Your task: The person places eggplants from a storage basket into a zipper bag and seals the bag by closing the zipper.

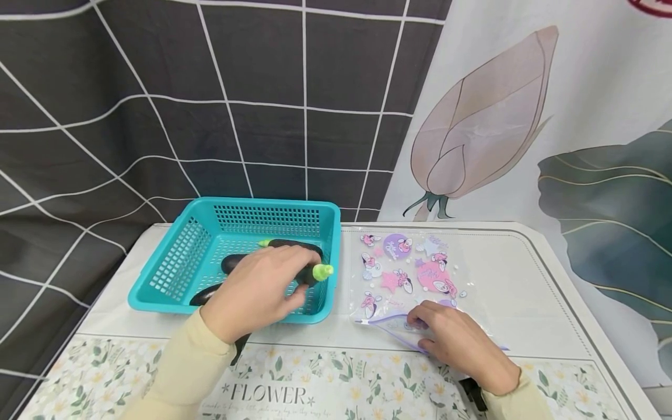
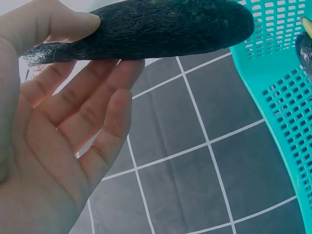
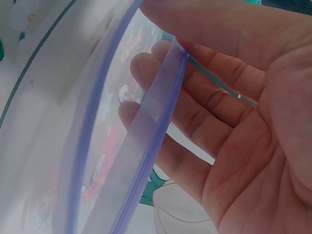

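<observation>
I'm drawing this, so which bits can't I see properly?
Head view: part of the held dark vegetable, behind the left hand.
Head view: the tiny print under FLOWER, too small to read.
Left wrist view: another vegetable, cut off by the right edge.
Right wrist view: much of the bag, cut off by edges.

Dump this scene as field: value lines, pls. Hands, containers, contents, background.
left hand: grips a dark green-tipped vegetable
right hand: pinches the purple zip edge of the clear bag
bag state: flat on the table, cartoon prints, mouth parted
basket: turquoise, perforated, left of the bag in the head view
basket contents: other dark vegetables, partly hidden, exact count unclear
background: dark white-gridded cloth; floral-printed cloth
</observation>
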The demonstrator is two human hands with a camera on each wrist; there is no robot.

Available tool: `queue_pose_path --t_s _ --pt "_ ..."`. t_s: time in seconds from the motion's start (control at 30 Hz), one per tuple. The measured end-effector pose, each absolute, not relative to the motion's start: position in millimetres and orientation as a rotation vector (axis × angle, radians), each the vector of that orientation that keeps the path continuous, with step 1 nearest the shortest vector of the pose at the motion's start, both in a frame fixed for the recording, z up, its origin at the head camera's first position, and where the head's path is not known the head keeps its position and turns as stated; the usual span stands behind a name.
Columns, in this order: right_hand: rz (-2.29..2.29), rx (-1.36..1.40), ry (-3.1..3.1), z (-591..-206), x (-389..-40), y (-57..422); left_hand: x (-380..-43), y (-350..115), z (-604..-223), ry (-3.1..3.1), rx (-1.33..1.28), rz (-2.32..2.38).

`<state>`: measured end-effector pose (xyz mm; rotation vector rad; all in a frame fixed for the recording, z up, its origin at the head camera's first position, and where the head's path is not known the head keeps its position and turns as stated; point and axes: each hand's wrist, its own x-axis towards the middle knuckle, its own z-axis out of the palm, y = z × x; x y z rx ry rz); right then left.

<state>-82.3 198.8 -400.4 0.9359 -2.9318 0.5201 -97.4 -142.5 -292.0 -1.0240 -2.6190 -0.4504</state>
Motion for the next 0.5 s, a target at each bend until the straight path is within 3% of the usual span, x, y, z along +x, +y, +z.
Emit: queue_pose_path --t_s 0.5 --pt "0.52 0.982 -2.89 -401.5 -81.8 199.7 -87.8 -135.4 -296.2 -2.472 -1.124 -0.533"
